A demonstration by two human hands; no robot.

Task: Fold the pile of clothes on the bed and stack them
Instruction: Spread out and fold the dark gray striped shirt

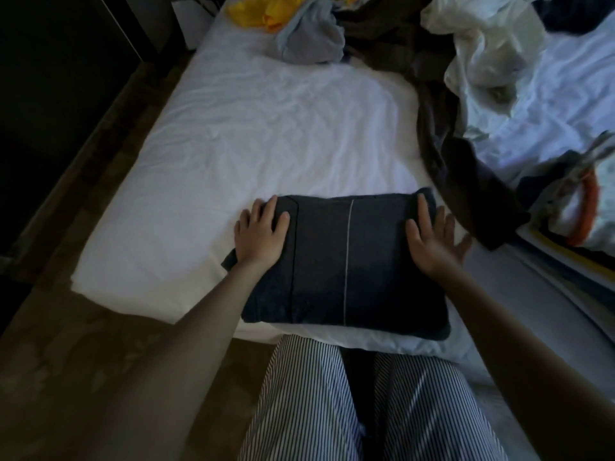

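Both hands lie flat with no grip closed on anything: the left hand (261,232) rests palm down, fingers spread, on the left edge of a dark navy folded cloth garment with a thin pale line down its middle (346,261), and the right hand (432,239) lies the same way on its right edge, fingers stretched and a little past the cloth's border. That spread, pressing hold looks meant to flatten the folded bundle and square its sides, or to steady it before it is lifted as a whole; I judge the fold itself to be done or nearly so. The garment sits at the near edge of the bed with the white wrinkled sheet (259,134), right in front of the person's striped trousers (332,404), with bare sheet beyond it that would serve for a stack. The unfolded heap lies well apart at the far side: a yellow crumpled piece (259,11), a pale grey-blue rumpled piece (312,36), a long dark brown garment (442,128) trailing down toward the right hand, and a white bunched cloth (482,51). Most of the task seems left to do.
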